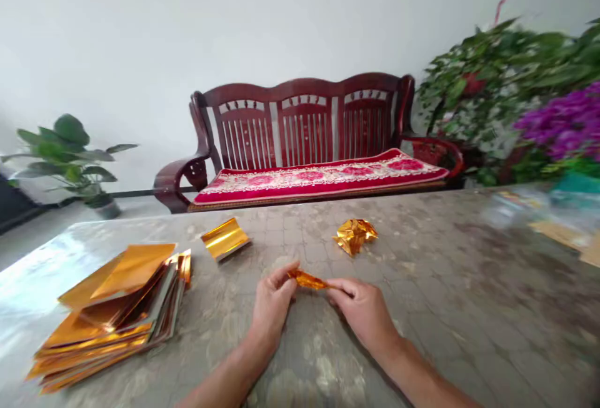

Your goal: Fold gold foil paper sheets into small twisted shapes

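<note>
Between my two hands is a narrow piece of folded gold foil paper (309, 280), held just above the table. My left hand (275, 295) pinches its left end between thumb and fingers. At the other end, the thumb and forefinger of my right hand (363, 308) grip the tip. Beyond my right hand lies a gold foil shape (355, 235), crumpled or folded, on the tabletop. A single curled gold foil sheet (227, 239) rests past my left hand. To the left sits a fanned stack of gold foil sheets (112, 317).
The patterned grey table (450, 333) spans the foreground. Plastic packaging (520, 205) and tan pieces (562, 236) are blurred at its right edge. Behind stands a dark red wooden bench (304, 127) with a red floral cushion (319, 183). Potted plants flank it.
</note>
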Action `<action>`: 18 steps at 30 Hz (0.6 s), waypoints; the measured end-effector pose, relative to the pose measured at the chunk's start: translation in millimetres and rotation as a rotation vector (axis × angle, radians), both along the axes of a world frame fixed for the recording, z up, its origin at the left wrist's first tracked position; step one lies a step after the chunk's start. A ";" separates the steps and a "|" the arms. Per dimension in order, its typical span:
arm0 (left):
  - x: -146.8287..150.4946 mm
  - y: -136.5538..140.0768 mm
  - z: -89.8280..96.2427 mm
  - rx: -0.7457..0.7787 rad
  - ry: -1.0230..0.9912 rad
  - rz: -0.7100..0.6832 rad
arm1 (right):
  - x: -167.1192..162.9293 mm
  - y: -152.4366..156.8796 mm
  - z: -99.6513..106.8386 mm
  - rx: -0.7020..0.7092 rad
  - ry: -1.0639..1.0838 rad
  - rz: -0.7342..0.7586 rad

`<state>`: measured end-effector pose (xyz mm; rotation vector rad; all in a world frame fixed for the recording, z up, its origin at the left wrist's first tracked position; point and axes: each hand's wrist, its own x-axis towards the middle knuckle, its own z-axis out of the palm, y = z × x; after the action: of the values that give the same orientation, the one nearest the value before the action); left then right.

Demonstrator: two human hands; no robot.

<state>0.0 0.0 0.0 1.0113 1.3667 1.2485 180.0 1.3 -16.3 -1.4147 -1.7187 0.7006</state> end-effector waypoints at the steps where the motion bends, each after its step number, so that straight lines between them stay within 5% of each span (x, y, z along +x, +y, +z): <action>1: -0.1 -0.7 -0.3 0.003 0.002 0.003 | 0.2 -0.5 0.7 0.002 0.000 -0.001; 18: -2.6 -5.7 -11.2 0.131 0.168 -0.044 | 3.4 -1.3 3.1 0.071 0.022 -0.006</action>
<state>-2.6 -5.7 -11.2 1.2546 1.3960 1.2564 183.4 0.0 -13.2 -1.3579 -1.7054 0.6428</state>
